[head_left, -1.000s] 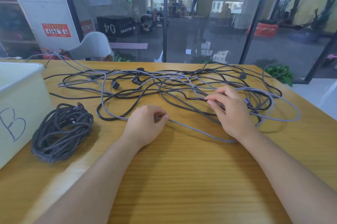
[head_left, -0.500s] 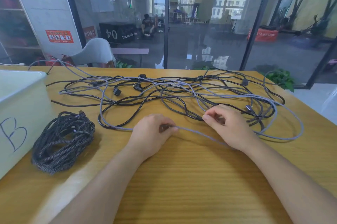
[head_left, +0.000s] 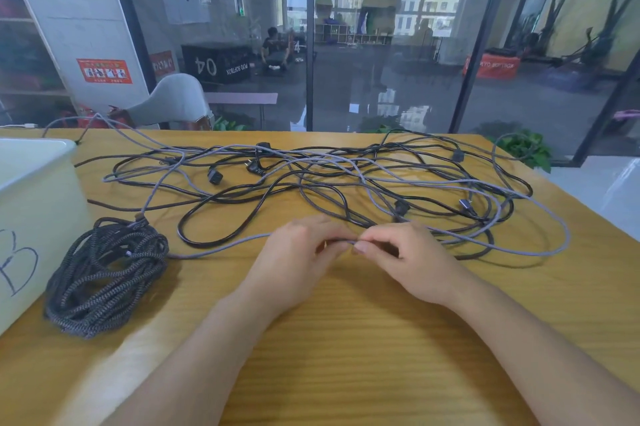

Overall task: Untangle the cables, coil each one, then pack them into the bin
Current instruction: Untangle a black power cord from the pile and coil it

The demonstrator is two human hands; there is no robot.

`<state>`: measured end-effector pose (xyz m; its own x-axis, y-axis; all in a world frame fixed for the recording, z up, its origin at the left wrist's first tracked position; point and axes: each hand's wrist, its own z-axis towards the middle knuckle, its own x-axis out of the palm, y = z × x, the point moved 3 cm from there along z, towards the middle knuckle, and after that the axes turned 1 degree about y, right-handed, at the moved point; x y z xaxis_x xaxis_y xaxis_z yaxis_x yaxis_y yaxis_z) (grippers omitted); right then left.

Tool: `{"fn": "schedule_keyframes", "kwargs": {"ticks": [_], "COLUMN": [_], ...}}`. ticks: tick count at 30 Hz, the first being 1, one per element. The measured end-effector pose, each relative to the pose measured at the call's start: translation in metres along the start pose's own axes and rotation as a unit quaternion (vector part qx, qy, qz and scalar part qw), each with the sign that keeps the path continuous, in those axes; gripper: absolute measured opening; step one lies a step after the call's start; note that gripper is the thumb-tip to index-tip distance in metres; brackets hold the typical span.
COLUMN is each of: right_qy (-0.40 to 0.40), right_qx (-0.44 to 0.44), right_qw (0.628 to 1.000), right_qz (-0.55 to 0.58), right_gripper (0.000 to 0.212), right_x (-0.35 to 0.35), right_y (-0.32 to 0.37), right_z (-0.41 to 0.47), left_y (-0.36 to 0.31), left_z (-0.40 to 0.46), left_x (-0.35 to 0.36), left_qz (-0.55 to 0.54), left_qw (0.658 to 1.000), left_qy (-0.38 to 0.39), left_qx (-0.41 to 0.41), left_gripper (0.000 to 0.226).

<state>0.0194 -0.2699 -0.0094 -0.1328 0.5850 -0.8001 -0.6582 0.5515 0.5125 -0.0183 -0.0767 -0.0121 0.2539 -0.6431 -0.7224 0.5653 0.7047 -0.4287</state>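
Both hands' grip pinching grey cable (head_left: 221, 247), left hand (head_left: 298, 252) and right hand (head_left: 401, 255) now closer together

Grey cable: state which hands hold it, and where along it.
Both: left hand and right hand pinch the grey cable side by side, along its near run.

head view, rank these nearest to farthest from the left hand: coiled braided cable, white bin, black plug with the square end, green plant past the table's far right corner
From the left hand:
1. Black plug, beyond it, slightly left.
2. Coiled braided cable, on the table to its left.
3. White bin, at the left edge, past the coil.
4. Green plant, off the table's far right corner.
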Motion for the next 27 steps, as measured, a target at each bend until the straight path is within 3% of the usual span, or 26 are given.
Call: {"fn": "schedule_keyframes", "kwargs": {"ticks": [3,6,8,10,12,15,17,23,27], "right_qy": [-0.022,-0.065,-0.092,-0.103,-0.099,-0.074,-0.055,-0.104,-0.114], "right_qx": [0.025,0.065,0.073,0.070,0.059,0.027,0.014,0.085,0.132], "right_qw": [0.998,0.990,0.988,0.988,0.991,0.996,0.997,0.987,0.979], "right_qz": [-0.044,-0.106,-0.104,-0.088,-0.067,-0.047,-0.042,-0.082,-0.108], "right_gripper": [0.027,0.034,0.032,0.029,0.024,0.020,0.017,0.030,0.039], "right_x": [-0.006,-0.019,-0.024,-0.026,-0.024,-0.016,-0.010,-0.026,-0.030], "right_y": [-0.006,-0.018,-0.023,-0.023,-0.020,-0.010,-0.006,-0.014,-0.016], "right_z": [0.000,-0.001,-0.001,-0.002,-0.002,-0.001,-0.001,-0.001,-0.002], "left_y": [0.010,0.026,0.030,0.029,0.020,0.004,-0.003,0.021,0.024], "left_z": [0.000,-0.002,-0.004,-0.004,-0.003,-0.002,-0.003,-0.005,-0.006], "left_x": [-0.010,-0.029,-0.035,-0.035,-0.030,-0.012,-0.001,-0.021,-0.020], "left_qz": [0.023,0.061,0.070,0.086,0.108,0.073,0.050,0.109,0.101], "left_qw": [0.995,0.965,0.953,0.955,0.970,0.995,0.996,0.967,0.968], "left_qy": [-0.061,-0.160,-0.192,-0.184,-0.149,-0.030,0.034,-0.091,-0.077], "left_qx": [-0.079,-0.198,-0.222,-0.215,-0.158,-0.060,-0.069,-0.212,-0.218], "left_gripper": [0.011,0.012,0.013,0.011,0.008,0.015,0.015,0.011,0.013]}}
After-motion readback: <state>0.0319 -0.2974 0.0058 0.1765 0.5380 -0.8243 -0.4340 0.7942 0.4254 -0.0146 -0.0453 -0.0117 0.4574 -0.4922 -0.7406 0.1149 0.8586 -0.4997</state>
